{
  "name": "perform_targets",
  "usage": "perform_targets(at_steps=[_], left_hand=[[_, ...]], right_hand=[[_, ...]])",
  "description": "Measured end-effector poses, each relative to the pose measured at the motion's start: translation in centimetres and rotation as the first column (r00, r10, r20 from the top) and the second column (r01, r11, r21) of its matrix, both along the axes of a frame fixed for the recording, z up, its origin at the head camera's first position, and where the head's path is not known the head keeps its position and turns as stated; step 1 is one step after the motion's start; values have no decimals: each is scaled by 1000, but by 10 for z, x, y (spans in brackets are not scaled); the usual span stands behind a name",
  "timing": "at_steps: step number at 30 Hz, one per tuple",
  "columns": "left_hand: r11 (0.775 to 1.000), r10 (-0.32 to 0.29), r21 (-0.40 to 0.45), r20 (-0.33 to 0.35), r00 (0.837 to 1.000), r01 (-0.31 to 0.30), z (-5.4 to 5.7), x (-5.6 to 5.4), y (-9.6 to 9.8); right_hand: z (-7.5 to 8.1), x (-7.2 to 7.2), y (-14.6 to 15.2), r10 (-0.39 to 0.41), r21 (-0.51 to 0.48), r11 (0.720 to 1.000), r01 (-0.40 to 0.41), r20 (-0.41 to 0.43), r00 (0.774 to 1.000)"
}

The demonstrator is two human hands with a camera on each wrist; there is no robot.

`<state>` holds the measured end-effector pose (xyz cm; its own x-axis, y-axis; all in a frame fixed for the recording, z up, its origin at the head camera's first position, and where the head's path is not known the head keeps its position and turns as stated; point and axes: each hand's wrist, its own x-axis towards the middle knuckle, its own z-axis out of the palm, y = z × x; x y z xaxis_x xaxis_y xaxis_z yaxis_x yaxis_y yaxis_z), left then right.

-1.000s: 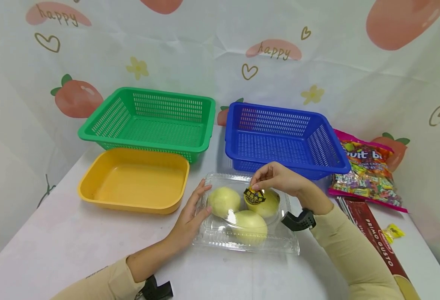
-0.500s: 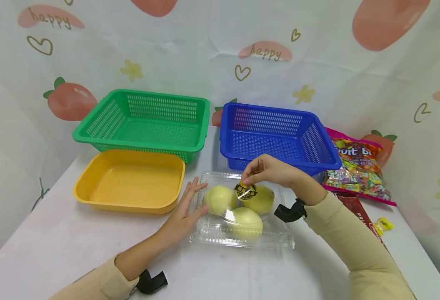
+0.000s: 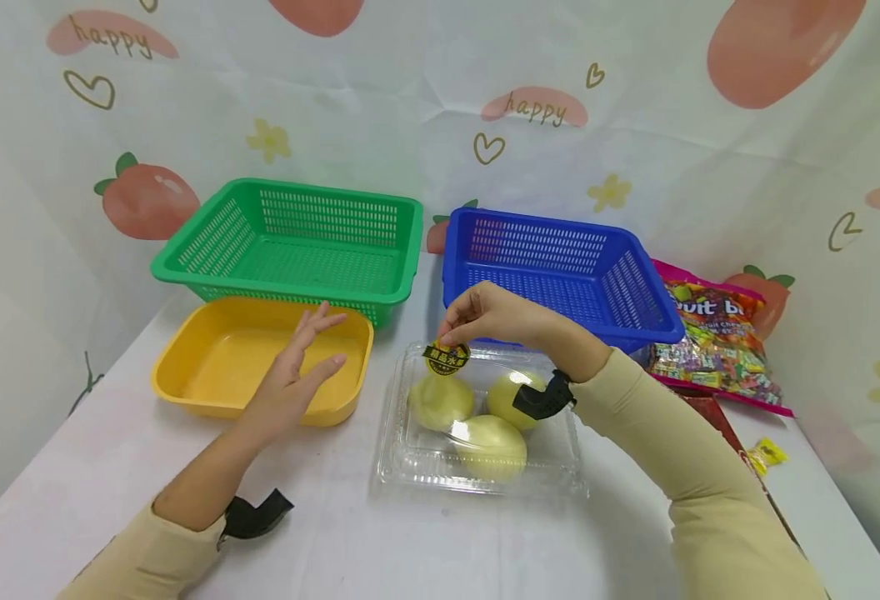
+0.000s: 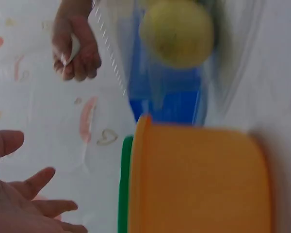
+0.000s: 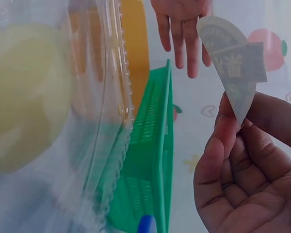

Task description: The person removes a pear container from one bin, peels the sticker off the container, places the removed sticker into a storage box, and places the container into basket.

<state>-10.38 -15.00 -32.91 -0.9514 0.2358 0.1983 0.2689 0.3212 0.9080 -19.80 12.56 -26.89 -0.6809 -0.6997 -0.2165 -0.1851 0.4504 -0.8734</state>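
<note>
In the head view a clear plastic clamshell box (image 3: 402, 462) with its lid down stands on the white table, three round pale yellow fruits (image 3: 488, 447) inside. My right hand (image 3: 496, 317) is raised over the box's far left part. Between thumb and fingertips it pinches the tip of a black and gold sticker (image 3: 446, 358) with Chinese lettering; its pale back (image 5: 235, 63) faces the right wrist camera. Away from the box, my left hand (image 3: 290, 367) hovers in front of the yellow basin (image 3: 267, 408), fingers spread and holding nothing.
Behind the basin stands a green basket (image 3: 320, 258), and a blue basket (image 3: 545, 279) stands behind the box. To the right lie a candy bag (image 3: 717, 342), a dark red packet (image 3: 710, 412) partly hidden by the right arm, and a yellow wrapped candy (image 3: 766, 454).
The sticker has come up off the box lid and moved left in my right hand. My left hand has let go of the box's left side and moved left toward the basin.
</note>
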Motion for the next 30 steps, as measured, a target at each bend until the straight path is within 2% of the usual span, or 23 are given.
perform_targets(at_steps=[7, 11, 16, 20, 23, 25, 28, 30], left_hand=[[998, 30, -63, 22, 999, -29, 14, -8, -35], [995, 55, -80, -5, 998, -55, 19, -11, -52], [993, 85, -77, -30, 996, -87, 21, -14, -71], [980, 163, -117, -9, 987, -163, 21, -20, -88], [955, 255, -154, -14, 967, -254, 18, -24, -102], [933, 323, -145, -63, 944, -329, 14, -26, -112], [888, 426, -128, -139, 894, -442, 6, -28, -126], [861, 471, -130, -160, 868, -491, 0, -29, -135]], right_hand=[[5, -15, -26, -1, -36, 999, 0, -24, 1000], [7, -21, -41, -10, -52, 999, 8, -29, 1000], [10, -26, -63, 23, -52, 998, -25, -43, 999], [14, -28, -80, 35, -55, 998, -37, -38, 999], [15, -29, -93, 48, -70, 996, -51, -40, 998], [15, -29, -101, 64, -83, 994, -67, -38, 997], [13, -28, -112, 87, -92, 992, -90, -34, 996], [12, -28, -119, 93, -94, 991, -96, -33, 995]])
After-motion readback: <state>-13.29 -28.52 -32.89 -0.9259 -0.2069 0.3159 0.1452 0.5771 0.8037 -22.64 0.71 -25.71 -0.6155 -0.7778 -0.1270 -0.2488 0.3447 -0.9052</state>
